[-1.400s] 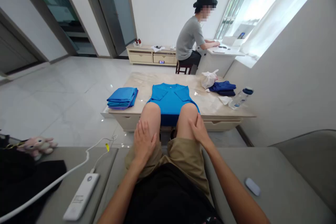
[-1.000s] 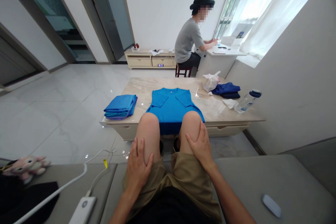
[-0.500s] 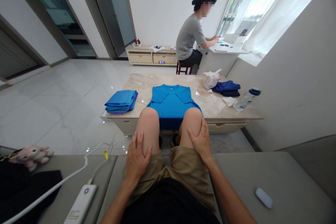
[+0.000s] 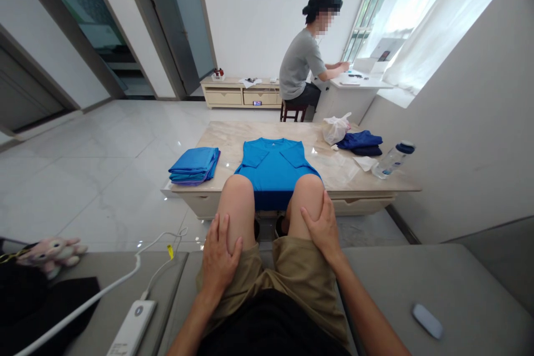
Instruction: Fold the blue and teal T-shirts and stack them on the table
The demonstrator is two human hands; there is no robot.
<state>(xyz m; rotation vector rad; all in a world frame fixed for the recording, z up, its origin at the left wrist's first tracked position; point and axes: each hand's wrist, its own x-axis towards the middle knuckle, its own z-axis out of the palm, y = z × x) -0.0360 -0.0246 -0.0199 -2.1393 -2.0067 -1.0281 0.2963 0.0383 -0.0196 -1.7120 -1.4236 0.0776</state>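
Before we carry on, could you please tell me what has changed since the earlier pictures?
The left hand seems to have slid slightly back along the left leg, and the view shifted a little. Nothing was taken hold of or let go. The right hand stays on the right leg; the blue shirt, folded stack and water bottle stay put on the table.

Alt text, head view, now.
The wearer's left hand and right hand rest on their legs, before a table where a blue T-shirt lies spread, sleeves folded inward. A folded blue stack lies to its left; a white bag, dark blue cloth and a bottle to its right. Behind, another person sits at a desk.
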